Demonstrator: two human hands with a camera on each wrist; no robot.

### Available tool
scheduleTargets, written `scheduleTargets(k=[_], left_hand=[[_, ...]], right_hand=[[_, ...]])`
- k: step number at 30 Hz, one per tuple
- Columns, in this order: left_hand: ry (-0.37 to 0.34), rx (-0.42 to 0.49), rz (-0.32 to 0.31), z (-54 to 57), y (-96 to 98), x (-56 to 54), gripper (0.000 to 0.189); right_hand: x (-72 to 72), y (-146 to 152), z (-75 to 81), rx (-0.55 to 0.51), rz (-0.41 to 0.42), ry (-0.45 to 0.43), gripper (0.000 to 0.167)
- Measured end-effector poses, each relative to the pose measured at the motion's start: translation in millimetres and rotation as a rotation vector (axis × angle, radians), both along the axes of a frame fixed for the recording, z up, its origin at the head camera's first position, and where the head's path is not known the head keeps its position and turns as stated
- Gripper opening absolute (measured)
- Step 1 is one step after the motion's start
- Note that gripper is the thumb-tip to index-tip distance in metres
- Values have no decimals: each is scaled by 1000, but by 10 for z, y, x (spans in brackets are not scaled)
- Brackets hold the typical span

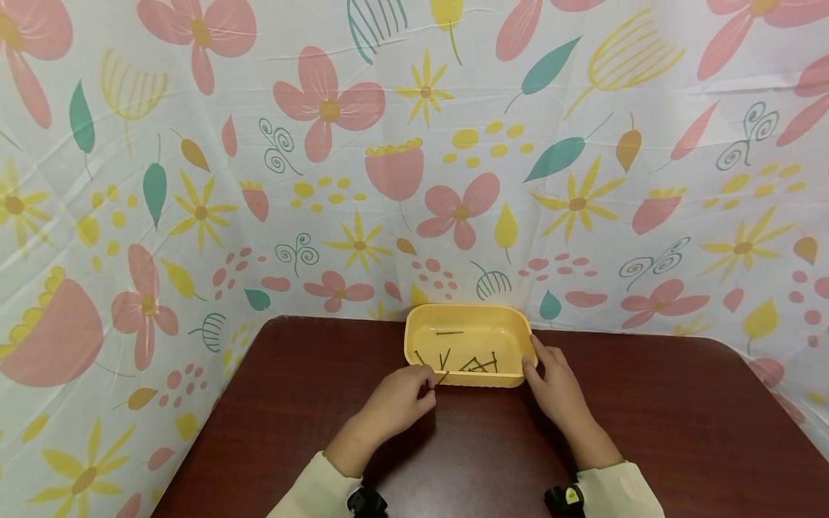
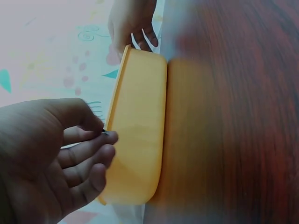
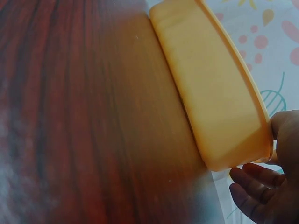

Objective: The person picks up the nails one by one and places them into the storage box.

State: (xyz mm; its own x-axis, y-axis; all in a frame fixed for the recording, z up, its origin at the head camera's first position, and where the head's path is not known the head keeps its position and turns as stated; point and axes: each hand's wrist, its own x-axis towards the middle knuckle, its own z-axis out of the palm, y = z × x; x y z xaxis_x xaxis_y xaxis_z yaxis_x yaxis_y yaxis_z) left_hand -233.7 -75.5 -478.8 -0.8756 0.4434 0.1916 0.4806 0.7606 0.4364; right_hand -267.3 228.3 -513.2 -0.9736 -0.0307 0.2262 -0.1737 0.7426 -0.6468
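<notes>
A shallow yellow plastic tray (image 1: 469, 379) sits at the back edge of the table, with several thin dark nails (image 1: 450, 333) scattered inside it. My left hand (image 1: 398, 399) is at the tray's near left rim, thumb and index finger pinching a dark nail (image 1: 443, 378) that slants up over the rim. In the left wrist view only a short dark tip of it shows between the fingertips. My right hand (image 1: 558, 388) grips the tray's right end, thumb by the near corner and fingers round the end wall. The fingers (image 3: 252, 186) lie against the tray's outer side.
The dark red-brown table (image 1: 479, 460) has a wood grain and rounded back corners. Close behind it hangs a white cloth (image 1: 388, 252) printed with flowers and leaves. Black wrist cameras (image 1: 368, 501) sit at both cream sleeves (image 1: 317, 489).
</notes>
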Motion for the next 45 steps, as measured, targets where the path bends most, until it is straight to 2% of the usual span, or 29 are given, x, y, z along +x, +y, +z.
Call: scheduleTargets(k=[5,14,21,28,38,45], left_hand=[[58,93,56,35,-24,-50,4],[121,235,148,52,-43,-235,4],[93,296,188,64,-15,-339,5],[119,356,243,72,17,-414,6],[119,413,277,57,34,-462,7],[121,416,291,35,30,-469,7]], right_hand=[[-8,2,5,-3,-4,-1,61],[-9,7,4,-5,-5,8,61],[-7,9,-3,-7,-6,15,61],[-10,10,-15,-9,-2,17,61],[-9,9,-25,-6,-2,25,60],[-7,3,-39,-7,-1,29,60]])
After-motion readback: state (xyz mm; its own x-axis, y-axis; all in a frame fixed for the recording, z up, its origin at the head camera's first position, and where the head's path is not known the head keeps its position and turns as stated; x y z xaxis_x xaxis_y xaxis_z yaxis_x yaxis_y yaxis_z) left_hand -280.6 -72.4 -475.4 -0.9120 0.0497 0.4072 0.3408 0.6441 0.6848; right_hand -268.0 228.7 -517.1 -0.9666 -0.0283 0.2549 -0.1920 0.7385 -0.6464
